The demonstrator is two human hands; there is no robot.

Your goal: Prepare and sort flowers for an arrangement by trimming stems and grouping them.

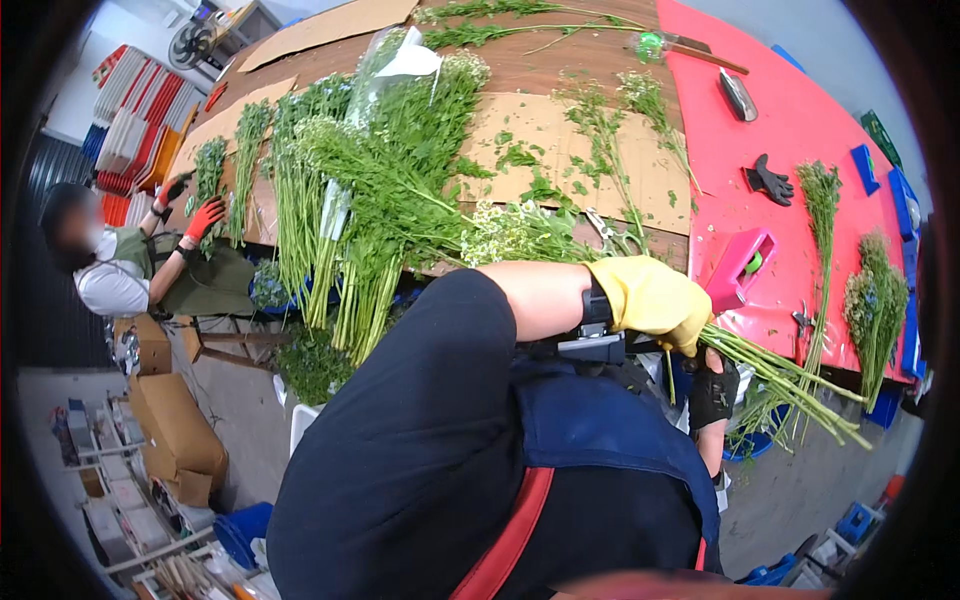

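Note:
My left hand (660, 304), in a yellow glove, is closed around a bundle of green flower stems (795, 382) whose cut ends point to the lower right. Small white daisy-like blooms (506, 236) lie on the other side of my left forearm, which hides whether they belong to that bundle. Just below the stems is my right hand (712, 390), in a black glove with a bare fingertip showing. Its grip is partly hidden. Scissors (611, 232) lie on the table beyond my left wrist, close to leafy stems.
A pink tape dispenser (741, 268) stands on the red table cover (750, 157), near pruning shears (802, 326) and a black glove (769, 182). Bunches of greenery (315, 202) overhang the table's front edge. At left, a co-worker (120, 255) in red gloves handles stems. A blue bucket (244, 534) stands behind.

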